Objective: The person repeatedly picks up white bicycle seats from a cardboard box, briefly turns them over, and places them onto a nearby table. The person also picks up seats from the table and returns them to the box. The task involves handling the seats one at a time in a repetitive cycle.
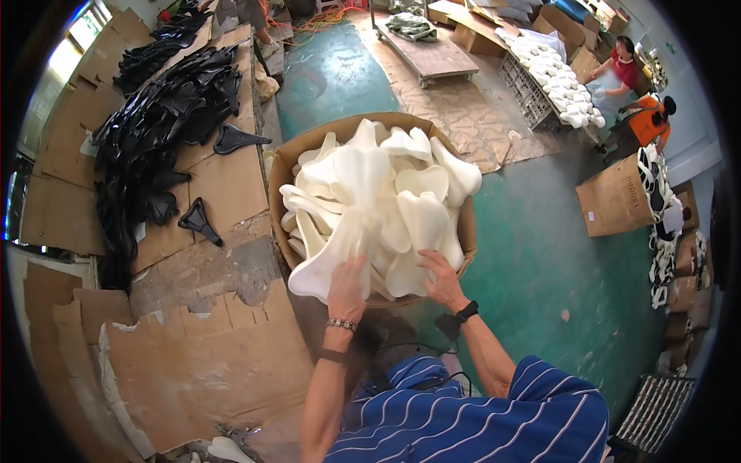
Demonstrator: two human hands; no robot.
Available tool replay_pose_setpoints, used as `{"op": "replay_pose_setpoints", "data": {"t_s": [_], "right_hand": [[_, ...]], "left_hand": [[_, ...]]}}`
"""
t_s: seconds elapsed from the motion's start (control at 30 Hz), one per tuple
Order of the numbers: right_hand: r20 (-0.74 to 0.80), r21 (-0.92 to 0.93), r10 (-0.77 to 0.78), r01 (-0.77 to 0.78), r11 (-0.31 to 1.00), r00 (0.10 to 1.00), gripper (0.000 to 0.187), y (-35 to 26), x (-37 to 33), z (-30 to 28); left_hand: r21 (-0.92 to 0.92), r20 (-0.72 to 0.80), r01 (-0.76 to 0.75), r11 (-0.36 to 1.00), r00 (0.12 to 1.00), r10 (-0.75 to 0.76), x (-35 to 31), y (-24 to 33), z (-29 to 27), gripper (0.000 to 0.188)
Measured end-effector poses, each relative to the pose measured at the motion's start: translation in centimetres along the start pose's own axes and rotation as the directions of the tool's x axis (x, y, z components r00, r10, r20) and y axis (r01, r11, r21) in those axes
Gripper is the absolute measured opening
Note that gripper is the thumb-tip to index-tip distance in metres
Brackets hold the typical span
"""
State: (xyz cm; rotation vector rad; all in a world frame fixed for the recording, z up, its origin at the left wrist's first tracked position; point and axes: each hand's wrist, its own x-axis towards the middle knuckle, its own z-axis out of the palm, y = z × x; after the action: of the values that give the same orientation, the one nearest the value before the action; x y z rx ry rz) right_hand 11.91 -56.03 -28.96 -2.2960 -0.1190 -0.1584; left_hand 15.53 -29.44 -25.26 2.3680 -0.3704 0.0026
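Hands meet at the near rim of a round cardboard bin in the middle of the frame, which is heaped with white foam saddle pads. The left hand is closed around the wide end of one white pad that hangs over the bin's lower left edge, its fingers wrapped onto the foam. The right hand lies just to the right of it, fingers spread and pressed flat against another pad at the bin's lower right rim; whether it grips that pad cannot be told. A beaded bracelet sits on the left wrist and a black watch on the right.

Left of the bin, flattened cardboard sheets cover the floor, with a long pile of black saddle shells running toward the upper left and two single black shells lying apart from it. A low wooden platform stands at the top centre on the green floor. In the upper right, two people work beside a rack of more white pads, well apart from the bin.
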Motion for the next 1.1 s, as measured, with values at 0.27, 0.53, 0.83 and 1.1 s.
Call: {"op": "replay_pose_setpoints", "data": {"t_s": [0.27, 0.53, 0.83, 1.1], "right_hand": [[-0.202, -0.348, 0.007, -0.078, 0.934, 0.979, 0.026, -2.3, 2.3, 1.2], [-0.014, 0.048, 0.191, -0.19, 0.981, 0.981, 0.049, -8.6, 3.5, 3.6], [0.27, 0.245, 0.317, -0.383, 0.891, 0.909, 0.054, -8.1, 4.8, 6.1], [0.054, 0.212, 0.36, -0.363, 0.907, 0.931, 0.034, -6.6, 3.0, 1.1]], "left_hand": [[-0.172, -0.065, -0.035, 0.984, 0.998, 0.024, -0.3, -2.1, -1.0, 0.065], [-0.013, -0.533, 0.336, 0.942, 0.795, -0.29, -2.8, -6.2, -3.8, 0.061], [-0.414, -0.205, 0.478, 0.774, 0.78, -0.592, -3.4, -10.4, -6.5, 0.048], [0.005, -0.566, 0.184, 0.983, 0.811, -0.149, 1.2, -5.4, -6.1, 0.045]]}}
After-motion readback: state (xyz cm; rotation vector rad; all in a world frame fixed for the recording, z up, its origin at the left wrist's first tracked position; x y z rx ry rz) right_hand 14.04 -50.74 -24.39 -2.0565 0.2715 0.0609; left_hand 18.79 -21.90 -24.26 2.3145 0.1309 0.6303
